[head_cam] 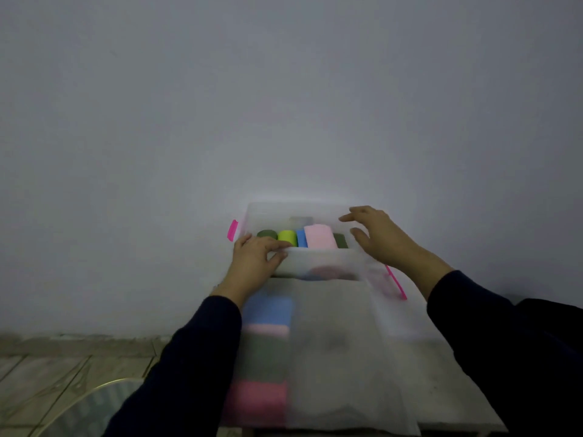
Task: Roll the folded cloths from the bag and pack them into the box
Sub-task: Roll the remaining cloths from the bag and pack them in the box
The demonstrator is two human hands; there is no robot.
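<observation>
In the head view, a translucent box (315, 212) with pink latches (232, 230) is sitting against a grey wall (284, 89), at twelve o'clock from a white see-through bag (334, 348) that is lying flat on the table (441, 373). Rolled cloths are standing in a row inside the box: dark green (267, 234), lime (287, 237), blue (302, 238), pink (319, 237) and another dark green (340, 240). The left hand (252, 263) is gripping the box's near rim at nine o'clock, fingers curled over it. The right hand (378, 238) is hovering open above the box's three o'clock end, holding nothing. Folded cloths are showing dimly through the bag: blue (271, 310), pale pink (268, 330), green (268, 354) and deeper pink (258, 402). The bag's top edge is covering the box's front wall, blurring what lies behind it. Dark sleeves (195, 357) are cutting off the table's sides; a rounded glass object (94, 405) at seven o'clock is hard to identify.
</observation>
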